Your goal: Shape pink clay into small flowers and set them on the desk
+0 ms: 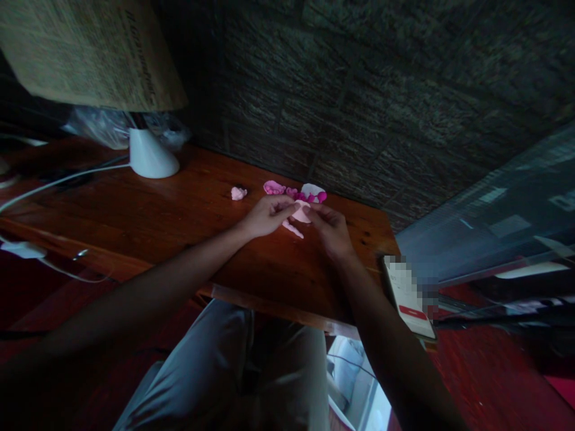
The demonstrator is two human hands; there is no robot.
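Note:
Between my two hands is a flat, pale pink piece of modelling clay (302, 211). My left hand (268, 215) pinches its left edge with thumb and fingers. At the opposite edge, my right hand (331, 228) grips it the same way. Just below the piece, a thin pink clay strip (294, 230) lies on the wooden table. Behind my hands are a pink ruffled clay shape (274, 187), several small magenta clay bits (300, 196) and a whitish flat piece (313, 190), partly hidden. Farther left sits a pale pink clay lump (239, 193).
A lamp with a white base (151, 154) and fabric shade stands at the left, its white cable (67, 176) trailing off the table (179, 221). A phone (408, 296) rests at the right edge. A dark brick wall (377, 90) borders the back.

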